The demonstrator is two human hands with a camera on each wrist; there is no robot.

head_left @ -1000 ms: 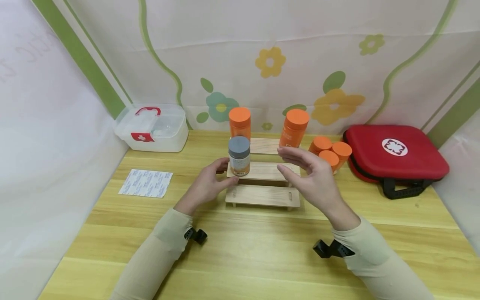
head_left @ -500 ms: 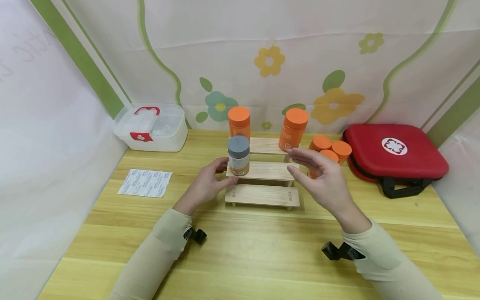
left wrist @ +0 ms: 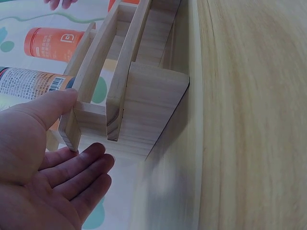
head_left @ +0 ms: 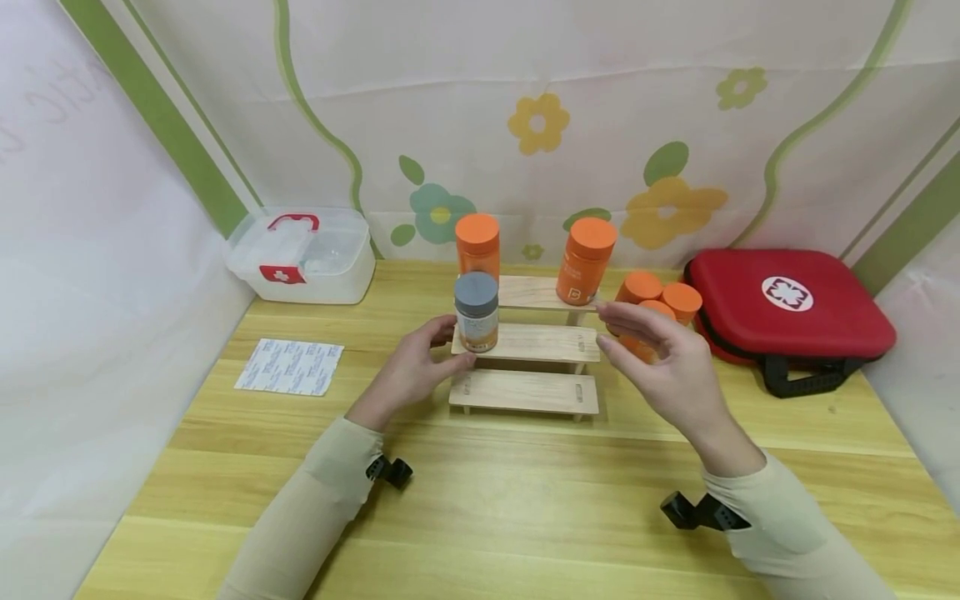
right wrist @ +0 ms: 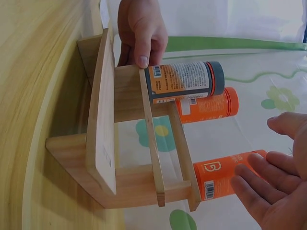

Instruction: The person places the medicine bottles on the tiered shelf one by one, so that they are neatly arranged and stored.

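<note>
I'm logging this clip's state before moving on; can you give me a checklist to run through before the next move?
1. Right hand free: ok, it holds nothing.
2. Grey-capped bottle upright on the middle shelf: ok, near the left end.
3. Left orange bottle and right orange bottle upright on the top shelf: ok.
4. Left hand off the rack: not ok, its thumb is against the middle shelf's left end.
5. Right hand not touching the three orange-capped bottles on the table: cannot tell, it overlaps them in the head view.
</note>
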